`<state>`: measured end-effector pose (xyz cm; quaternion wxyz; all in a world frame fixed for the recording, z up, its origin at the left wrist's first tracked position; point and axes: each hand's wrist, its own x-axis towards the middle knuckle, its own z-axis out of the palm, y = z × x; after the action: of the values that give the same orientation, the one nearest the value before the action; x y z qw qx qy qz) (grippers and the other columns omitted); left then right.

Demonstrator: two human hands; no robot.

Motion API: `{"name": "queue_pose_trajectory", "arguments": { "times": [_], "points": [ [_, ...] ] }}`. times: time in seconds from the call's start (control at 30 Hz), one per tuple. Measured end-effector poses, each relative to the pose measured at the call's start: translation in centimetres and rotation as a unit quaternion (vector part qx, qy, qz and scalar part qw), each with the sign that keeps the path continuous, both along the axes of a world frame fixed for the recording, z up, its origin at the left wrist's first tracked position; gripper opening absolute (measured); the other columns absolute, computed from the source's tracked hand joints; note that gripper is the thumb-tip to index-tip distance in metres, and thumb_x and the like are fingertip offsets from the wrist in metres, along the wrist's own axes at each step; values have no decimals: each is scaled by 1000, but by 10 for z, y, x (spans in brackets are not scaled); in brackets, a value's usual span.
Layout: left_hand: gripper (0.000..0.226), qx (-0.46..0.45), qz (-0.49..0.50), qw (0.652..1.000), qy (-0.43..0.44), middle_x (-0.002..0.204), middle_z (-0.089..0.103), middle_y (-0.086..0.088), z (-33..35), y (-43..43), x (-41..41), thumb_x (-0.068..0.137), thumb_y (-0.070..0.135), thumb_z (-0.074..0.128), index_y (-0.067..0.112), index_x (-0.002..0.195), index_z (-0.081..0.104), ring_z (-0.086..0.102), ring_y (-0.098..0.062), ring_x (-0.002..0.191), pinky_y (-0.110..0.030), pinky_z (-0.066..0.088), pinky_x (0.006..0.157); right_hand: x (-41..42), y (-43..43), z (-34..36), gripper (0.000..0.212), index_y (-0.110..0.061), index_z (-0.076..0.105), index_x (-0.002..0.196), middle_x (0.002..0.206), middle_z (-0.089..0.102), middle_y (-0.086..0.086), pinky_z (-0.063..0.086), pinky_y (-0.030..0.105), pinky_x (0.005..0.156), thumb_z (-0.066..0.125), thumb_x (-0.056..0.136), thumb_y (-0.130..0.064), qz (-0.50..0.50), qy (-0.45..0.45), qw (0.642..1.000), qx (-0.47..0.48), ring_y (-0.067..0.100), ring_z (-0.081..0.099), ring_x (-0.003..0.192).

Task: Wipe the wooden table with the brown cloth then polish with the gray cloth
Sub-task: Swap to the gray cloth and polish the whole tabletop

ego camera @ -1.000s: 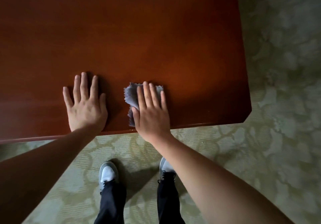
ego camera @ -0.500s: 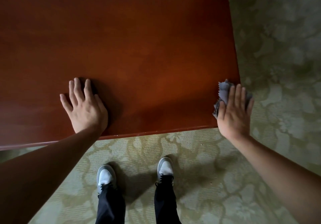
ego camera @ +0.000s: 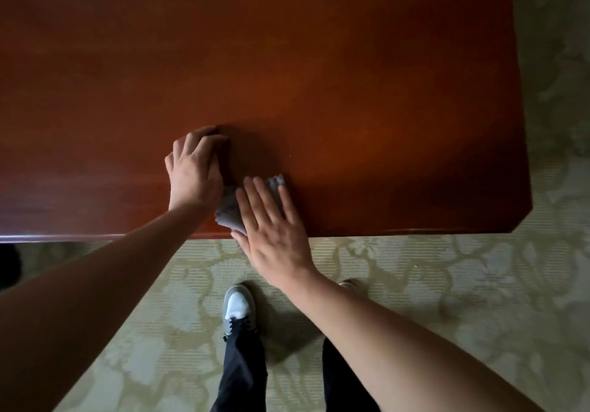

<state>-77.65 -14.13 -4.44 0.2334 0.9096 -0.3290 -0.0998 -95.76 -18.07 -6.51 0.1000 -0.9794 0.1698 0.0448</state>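
The reddish-brown wooden table [ego camera: 351, 92] fills the upper view. A small gray cloth [ego camera: 228, 212] with a zigzag edge lies at the table's near edge. My right hand [ego camera: 271, 220] lies flat on it with fingers spread, its heel hanging over the edge. My left hand [ego camera: 194, 168] rests on the tabletop just left of the cloth, touching its left side. Its fingers are curled under, and I see nothing inside them. No brown cloth is in view.
The table's near edge runs across the middle, with a cut corner [ego camera: 523, 220] at the right. Below lies pale green patterned carpet [ego camera: 447, 315]. My legs in dark trousers and a grey-white shoe [ego camera: 238, 306] stand close to the edge.
My right hand slid the gray cloth from the middle to the table's right edge, then back left beside my left hand. My left hand went from flat to curled.
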Motion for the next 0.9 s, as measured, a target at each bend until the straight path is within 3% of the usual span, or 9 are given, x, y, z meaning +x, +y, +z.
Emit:
{"name": "queue_pose_trajectory", "arguments": {
  "times": [0.1, 0.23, 0.33, 0.47, 0.7, 0.9],
  "points": [
    [44, 7, -34, 999, -10, 144, 55, 3, 0, 7, 3, 91, 21, 41, 21, 126, 68, 44, -27, 130, -44, 31, 105, 0, -6, -7, 71, -6, 33, 161, 170, 28, 14, 17, 55, 128, 43, 107, -51, 30, -23, 999, -21, 28, 17, 160],
    [42, 3, -5, 1000, -21, 146, 53, -2, -3, 1, -11, 92, 16, 43, 20, 127, 66, 42, -29, 135, -47, 28, 113, -27, -37, -7, 73, -8, 24, 164, 174, 18, 11, 16, 53, 128, 39, 109, -53, 61, -8, 997, -39, 26, 11, 162],
    [44, 20, 8, 999, -27, 149, 49, -6, -3, -8, -24, 92, 18, 40, 20, 129, 63, 39, -30, 140, -50, 24, 118, -64, -70, -3, 76, -7, 20, 165, 174, 13, 10, 15, 52, 129, 38, 109, -55, 53, 16, 996, -65, 26, 7, 162],
    [47, 38, -47, 997, -36, 156, 43, -9, -7, -32, -43, 98, 25, 33, 17, 138, 57, 30, -29, 150, -53, 15, 124, -138, -130, -1, 79, -6, 18, 165, 174, 11, 12, 16, 52, 130, 37, 108, -57, 41, 38, 993, -102, 29, 9, 162],
    [45, 61, -43, 995, -66, 164, 33, -9, -20, -118, -110, 107, 35, 38, 18, 149, 44, 20, -25, 156, -53, 7, 127, -254, -228, 11, 94, -1, 21, 163, 173, 13, 18, 24, 58, 126, 33, 103, -71, -85, 83, 988, -100, 32, 14, 161],
    [48, -43, 11, 998, 46, 160, 40, -6, -11, -127, -113, 105, 33, 38, 11, 146, 50, 27, -22, 153, -47, 14, 127, -235, -208, 15, 87, 0, 22, 163, 172, 12, 20, 18, 59, 128, 19, 106, -66, -180, 110, 976, -57, 35, 11, 161]
  ]
}}
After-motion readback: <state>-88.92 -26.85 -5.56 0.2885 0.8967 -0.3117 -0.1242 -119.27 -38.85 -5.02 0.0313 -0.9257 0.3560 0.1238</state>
